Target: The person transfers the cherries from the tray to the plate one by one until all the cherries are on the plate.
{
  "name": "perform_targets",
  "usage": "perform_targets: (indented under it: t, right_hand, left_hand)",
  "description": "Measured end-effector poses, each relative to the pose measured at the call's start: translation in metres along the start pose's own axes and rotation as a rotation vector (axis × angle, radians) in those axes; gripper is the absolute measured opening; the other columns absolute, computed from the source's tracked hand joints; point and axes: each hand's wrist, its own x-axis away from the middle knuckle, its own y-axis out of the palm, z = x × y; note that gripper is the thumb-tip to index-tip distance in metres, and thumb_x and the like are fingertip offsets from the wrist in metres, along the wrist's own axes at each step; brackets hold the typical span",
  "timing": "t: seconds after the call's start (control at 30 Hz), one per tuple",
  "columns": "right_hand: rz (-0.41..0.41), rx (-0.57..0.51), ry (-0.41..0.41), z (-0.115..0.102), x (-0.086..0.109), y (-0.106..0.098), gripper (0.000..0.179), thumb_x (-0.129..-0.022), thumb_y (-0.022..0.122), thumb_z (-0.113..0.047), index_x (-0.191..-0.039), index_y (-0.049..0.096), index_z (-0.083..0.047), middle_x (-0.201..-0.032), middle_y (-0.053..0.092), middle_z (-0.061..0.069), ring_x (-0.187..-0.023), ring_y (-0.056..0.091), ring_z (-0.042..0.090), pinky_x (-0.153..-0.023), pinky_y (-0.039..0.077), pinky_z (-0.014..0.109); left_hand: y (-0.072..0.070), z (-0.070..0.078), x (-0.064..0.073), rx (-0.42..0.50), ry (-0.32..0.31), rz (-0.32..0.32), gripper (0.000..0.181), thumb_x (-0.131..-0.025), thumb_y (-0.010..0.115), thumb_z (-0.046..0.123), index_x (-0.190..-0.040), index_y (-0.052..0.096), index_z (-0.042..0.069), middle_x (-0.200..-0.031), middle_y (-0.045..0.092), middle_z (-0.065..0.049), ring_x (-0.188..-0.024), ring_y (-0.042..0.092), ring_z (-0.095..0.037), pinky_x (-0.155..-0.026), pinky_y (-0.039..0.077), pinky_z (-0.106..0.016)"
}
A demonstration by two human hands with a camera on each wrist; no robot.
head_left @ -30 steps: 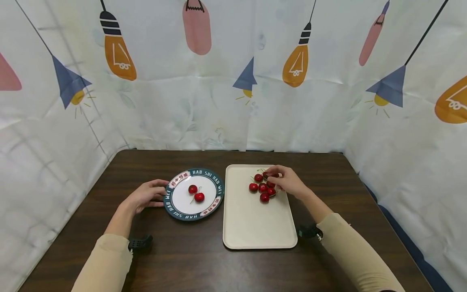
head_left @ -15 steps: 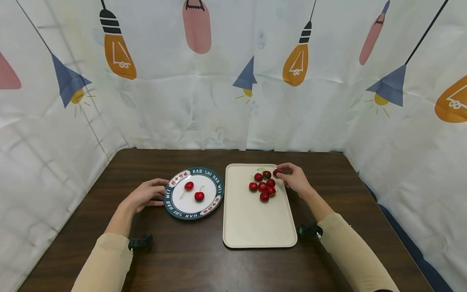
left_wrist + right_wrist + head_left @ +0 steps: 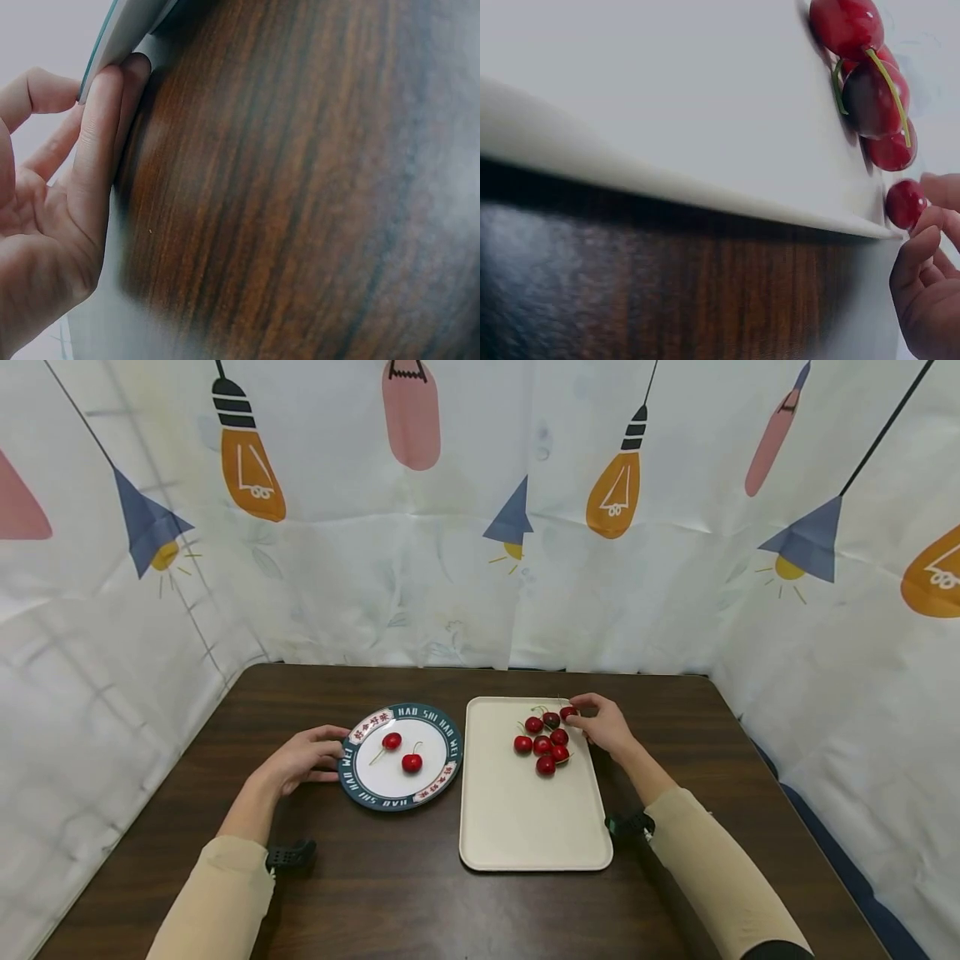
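Note:
My left hand (image 3: 306, 760) pinches the left rim of a round plate (image 3: 356, 787), which has a white middle and a dark green lettered border. In the left wrist view, the plate's edge (image 3: 112, 45) sits between thumb and fingers. Two cherries with stems lie on it, one (image 3: 392, 741) farther back, one (image 3: 412, 763) nearer. At the far right corner of a cream tray (image 3: 532, 827), my right hand (image 3: 603, 725) pinches a dark red cherry (image 3: 906, 204) with its fingertips. Several more cherries (image 3: 542, 745) cluster just left of that hand, some with green stems.
Plate and tray stand side by side on a dark wood-grain table (image 3: 360, 877), their edges nearly meeting. A white patterned curtain (image 3: 360, 577) closes off the back and both sides. Both wrists wear black straps (image 3: 291, 855).
My right hand has moved right from the cluster to the tray's corner, and a cherry now sits apart there. On the plate, the back cherry has rolled slightly. My left hand stays at the rim.

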Motion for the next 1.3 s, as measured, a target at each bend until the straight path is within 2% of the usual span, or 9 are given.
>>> perform_targets:
  t: [0.27, 0.5, 0.77, 1.07, 1.17, 1.3]
  right_hand:
    - [-0.05, 0.137, -0.043, -0.004, -0.002, 0.004, 0.04, -0.099, 0.069, -0.013, -0.137, 0.06, -0.004, -0.136, 0.057, 0.018, -0.1, 0.059, 0.03, -0.076, 0.059, 0.035]
    - [-0.038, 0.187, -0.074, -0.003, -0.005, 0.004, 0.037, -0.098, 0.069, -0.01, -0.133, 0.062, -0.004, -0.131, 0.059, 0.019, -0.091, 0.06, 0.029, -0.072, 0.058, 0.034]
    - [-0.026, 0.157, -0.05, -0.006, -0.001, 0.001, 0.037, -0.098, 0.07, -0.012, -0.133, 0.062, -0.003, -0.131, 0.059, 0.019, -0.106, 0.062, 0.033, -0.08, 0.061, 0.039]
    - [-0.005, 0.075, -0.055, -0.016, 0.0, -0.003, 0.036, -0.098, 0.07, -0.014, -0.132, 0.062, -0.004, -0.131, 0.06, 0.016, -0.108, 0.058, 0.032, -0.078, 0.059, 0.039]
    - [-0.011, 0.066, -0.07, -0.019, 0.0, -0.002, 0.036, -0.099, 0.07, -0.015, -0.132, 0.062, -0.005, -0.132, 0.06, 0.016, -0.105, 0.057, 0.032, -0.075, 0.057, 0.038]
    - [-0.036, 0.041, -0.09, -0.026, 0.0, 0.003, 0.035, -0.098, 0.07, -0.014, -0.132, 0.063, -0.006, -0.13, 0.061, 0.015, -0.092, 0.057, 0.029, -0.071, 0.055, 0.036]
  left_hand:
    - [0.0, 0.0, 0.0, 0.003, 0.0, -0.001, 0.056, -0.1, 0.057, 0.013, -0.152, 0.04, 0.001, -0.12, 0.055, -0.019, -0.094, 0.064, -0.023, -0.081, 0.062, -0.037]
    - [0.0, 0.0, 0.0, 0.008, -0.007, 0.002, 0.055, -0.1, 0.056, 0.013, -0.151, 0.04, 0.001, -0.12, 0.054, -0.019, -0.094, 0.063, -0.024, -0.081, 0.062, -0.037]
    - [0.0, 0.001, 0.001, 0.003, -0.007, 0.002, 0.056, -0.1, 0.057, 0.013, -0.152, 0.04, 0.001, -0.121, 0.054, -0.019, -0.094, 0.063, -0.024, -0.081, 0.062, -0.037]
    - [0.001, 0.0, 0.002, 0.006, -0.014, 0.005, 0.057, -0.1, 0.057, 0.013, -0.153, 0.039, 0.001, -0.121, 0.054, -0.019, -0.094, 0.063, -0.024, -0.081, 0.062, -0.037]
    - [0.001, 0.001, 0.002, 0.005, -0.014, 0.005, 0.058, -0.1, 0.057, 0.013, -0.153, 0.039, 0.001, -0.122, 0.054, -0.02, -0.094, 0.063, -0.024, -0.081, 0.062, -0.037]
    - [0.001, 0.001, 0.001, 0.003, -0.012, 0.007, 0.058, -0.099, 0.058, 0.014, -0.153, 0.039, 0.001, -0.122, 0.054, -0.019, -0.094, 0.063, -0.024, -0.082, 0.061, -0.037]
